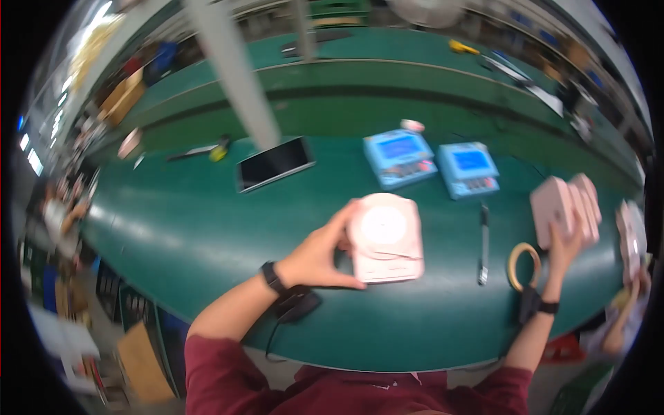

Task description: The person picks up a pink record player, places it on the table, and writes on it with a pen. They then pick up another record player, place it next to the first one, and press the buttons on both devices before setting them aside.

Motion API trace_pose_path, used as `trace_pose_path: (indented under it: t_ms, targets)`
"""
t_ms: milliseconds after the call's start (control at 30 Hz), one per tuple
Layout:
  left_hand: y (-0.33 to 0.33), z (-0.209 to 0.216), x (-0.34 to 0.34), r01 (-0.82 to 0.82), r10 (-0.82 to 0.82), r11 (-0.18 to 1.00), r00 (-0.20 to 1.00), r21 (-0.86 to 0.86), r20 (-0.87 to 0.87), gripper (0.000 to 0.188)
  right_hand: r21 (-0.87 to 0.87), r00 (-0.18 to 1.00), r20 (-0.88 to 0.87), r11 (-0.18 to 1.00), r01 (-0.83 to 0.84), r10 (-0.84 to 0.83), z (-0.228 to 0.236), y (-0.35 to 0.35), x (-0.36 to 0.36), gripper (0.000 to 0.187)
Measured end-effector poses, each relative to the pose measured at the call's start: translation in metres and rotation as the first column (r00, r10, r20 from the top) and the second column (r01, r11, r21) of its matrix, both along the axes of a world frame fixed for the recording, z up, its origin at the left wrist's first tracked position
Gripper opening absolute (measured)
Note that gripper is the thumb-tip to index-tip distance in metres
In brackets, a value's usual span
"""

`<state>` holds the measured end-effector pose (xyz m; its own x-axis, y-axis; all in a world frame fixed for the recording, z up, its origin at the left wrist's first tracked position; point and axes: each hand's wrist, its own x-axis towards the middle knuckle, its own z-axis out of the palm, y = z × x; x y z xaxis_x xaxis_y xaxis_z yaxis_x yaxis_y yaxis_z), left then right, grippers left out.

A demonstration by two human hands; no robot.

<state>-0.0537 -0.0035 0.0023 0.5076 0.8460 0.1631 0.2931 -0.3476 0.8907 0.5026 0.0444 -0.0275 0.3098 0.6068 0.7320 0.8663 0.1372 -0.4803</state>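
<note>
A pink device (pixel 400 268) with rounded corners and a round white disc on its face lies in front of me. My left hand (pixel 319 252) grips its left side, thumb at the near corner and fingers toward the far corner. At the right, several similar pink devices (pixel 550 200) stand on edge in a row. My right hand (pixel 566 245) has its fingers around the near end of this row; some blur and overlap hide exactly how many it grasps. Each wrist wears a black band.
Two light-blue boxes with screens (pixel 401 155) (pixel 470 166) stand behind the device. A dark-screened tablet (pixel 275 164) lies left of them. A pen-like tool (pixel 484 245) and a tape roll (pixel 523 266) lie near my right hand. A black cabled object (pixel 297 306) sits under my left wrist. Another person (pixel 619 325) works at the right.
</note>
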Motion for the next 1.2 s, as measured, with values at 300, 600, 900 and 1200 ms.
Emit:
trace_pose_path:
  t_ms: [300,600,900,1200]
  targets:
    - [0.009,-0.005,-0.002,0.044,-0.046,0.991,0.999,0.124,0.01,0.13,0.046,0.982,0.184,0.997,-0.055,0.046,0.014,0.021,0.056,0.055]
    - [-0.001,-0.012,-0.003,0.055,-0.054,0.983,0.998,0.174,-0.014,0.126,0.214,0.886,0.463,0.973,-0.09,-0.02,0.03,0.034,0.075,0.046]
    - [0.01,-0.006,0.003,0.082,-0.083,0.977,0.997,0.199,-0.006,0.121,0.279,0.851,0.459,0.951,0.135,-0.256,0.05,0.029,0.004,0.054]
    - [0.009,0.011,0.0,0.045,-0.026,0.993,0.986,0.111,-0.162,0.121,-0.428,0.643,0.104,0.618,-0.66,0.759,0.065,-0.041,-0.2,0.054]
